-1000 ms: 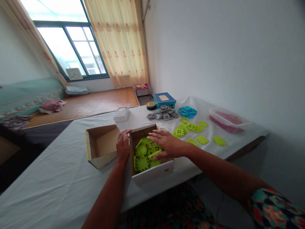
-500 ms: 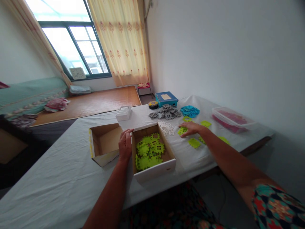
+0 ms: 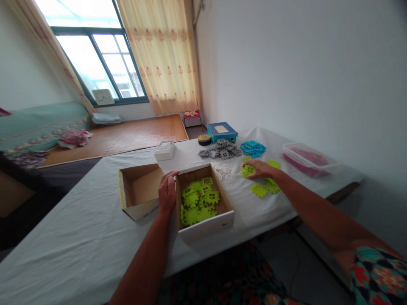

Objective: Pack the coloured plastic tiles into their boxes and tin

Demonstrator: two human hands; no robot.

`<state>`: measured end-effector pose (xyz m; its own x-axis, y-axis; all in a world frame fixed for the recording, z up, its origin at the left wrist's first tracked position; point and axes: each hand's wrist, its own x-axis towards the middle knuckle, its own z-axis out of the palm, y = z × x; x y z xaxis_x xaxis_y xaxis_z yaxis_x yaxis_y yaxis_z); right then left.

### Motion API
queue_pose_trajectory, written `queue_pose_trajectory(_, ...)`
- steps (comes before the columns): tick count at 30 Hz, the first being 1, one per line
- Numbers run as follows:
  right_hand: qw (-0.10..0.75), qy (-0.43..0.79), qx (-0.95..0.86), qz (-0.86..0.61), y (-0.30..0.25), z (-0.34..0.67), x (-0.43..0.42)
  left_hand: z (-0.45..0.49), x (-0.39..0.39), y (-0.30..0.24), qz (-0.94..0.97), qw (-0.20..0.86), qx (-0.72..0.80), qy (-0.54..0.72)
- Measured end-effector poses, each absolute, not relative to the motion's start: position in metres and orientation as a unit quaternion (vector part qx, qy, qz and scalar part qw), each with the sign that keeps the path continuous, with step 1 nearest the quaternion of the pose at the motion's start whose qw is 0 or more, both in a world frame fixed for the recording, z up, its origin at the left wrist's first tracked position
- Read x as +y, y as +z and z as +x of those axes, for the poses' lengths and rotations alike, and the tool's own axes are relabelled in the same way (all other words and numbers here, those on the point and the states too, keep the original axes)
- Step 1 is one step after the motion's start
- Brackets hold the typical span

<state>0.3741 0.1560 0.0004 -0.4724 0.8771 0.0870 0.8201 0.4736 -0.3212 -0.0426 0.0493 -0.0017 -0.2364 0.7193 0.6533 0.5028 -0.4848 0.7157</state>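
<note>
My left hand (image 3: 167,192) is closed on the left wall of a white cardboard box (image 3: 206,226), its fingertips at the far left corner. Inside that box lies a heap of lime-green interlocking plastic pieces (image 3: 200,201). Over on the right, my right hand (image 3: 260,168) has its fingers closed on a lime-green plastic piece (image 3: 247,171) at the tabletop. More green pieces (image 3: 259,190) lie around and under that hand, some partly hidden by the wrist. White plastic pieces (image 3: 222,170) are spread between the box and my right hand.
Left of my left hand stands another open cardboard box (image 3: 140,190). Farther back are grey pieces (image 3: 221,149), blue pieces (image 3: 253,148), a blue box (image 3: 222,131), a round tin (image 3: 204,140) and a white box (image 3: 164,150). A clear tub (image 3: 308,160) with pink contents sits near the wall.
My right hand has shifted slightly right and away from me, with the green piece at its fingertips. My left hand and the box have stayed put.
</note>
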Motion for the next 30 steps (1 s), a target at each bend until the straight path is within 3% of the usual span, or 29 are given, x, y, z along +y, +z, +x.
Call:
queue_pose_trajectory(7,0.188,0.082,-0.821,-0.533,0.008,0.377,0.148,-0.044,0.051,-0.004,0.61,0.084,0.496,0.612)
queue_pose_trajectory(10,0.286,0.095,-0.805,-0.511,0.038,0.354,0.136,-0.043,0.051,-0.005,0.612,0.091,0.491,0.613)
queue_pose_trajectory(13,0.365,0.159,-0.829,-0.392,0.073,0.3,0.11,-0.042,0.051,-0.004,0.612,0.092,0.492,0.613)
queue_pose_trajectory(17,0.329,0.155,-0.902,-0.235,0.085,0.213,0.067,-0.042,0.048,-0.002,0.606,0.098,0.499,0.612)
queue_pose_trajectory(20,0.267,0.123,-0.933,-0.209,0.073,0.18,0.05,-0.042,0.048,-0.001,0.608,0.098,0.498,0.611)
queue_pose_trajectory(22,0.281,0.122,-0.93,-0.202,0.067,0.184,0.046,-0.042,0.048,-0.001,0.611,0.097,0.497,0.609)
queue_pose_trajectory(27,0.45,0.19,-0.809,-0.328,0.058,0.27,0.069,-0.042,0.05,-0.001,0.615,0.09,0.501,0.602)
queue_pose_trajectory(30,0.438,0.189,-0.733,-0.485,0.038,0.349,0.093,-0.042,0.051,-0.002,0.614,0.085,0.504,0.602)
